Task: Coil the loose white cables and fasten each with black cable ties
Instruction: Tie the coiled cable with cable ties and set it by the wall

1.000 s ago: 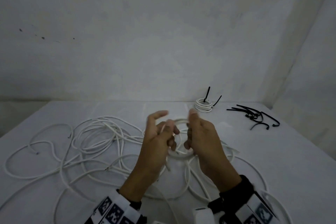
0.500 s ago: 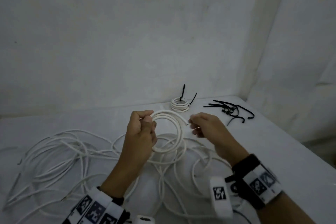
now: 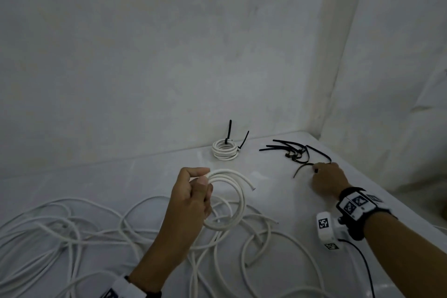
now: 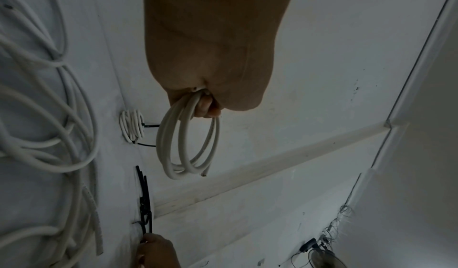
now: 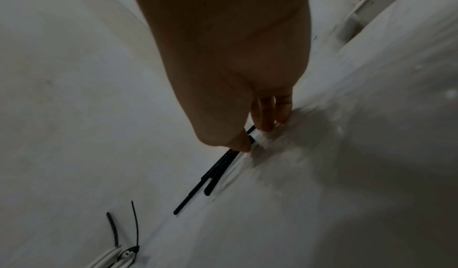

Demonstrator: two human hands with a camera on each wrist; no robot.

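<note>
The white worktop [image 3: 150, 176] carries a sprawl of loose cables [image 3: 60, 232] at my near left. My left hand [image 3: 191, 198] holds a fresh coil [image 3: 232, 201] upright above them, fingers [image 4: 207, 106] curled round its strands. A finished coil [image 3: 225, 150], already tied, sits by the wall. My right hand [image 3: 326, 180] pinches one tie at the pile of black cable ties [image 3: 294, 152].

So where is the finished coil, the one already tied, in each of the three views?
Head: the tied coil sits at the table's far edge, centre.
Left wrist: tied coil at left-centre, behind the held coil.
Right wrist: only a part shows, bottom-left.
Shared landmark: the loose black ties.
</note>
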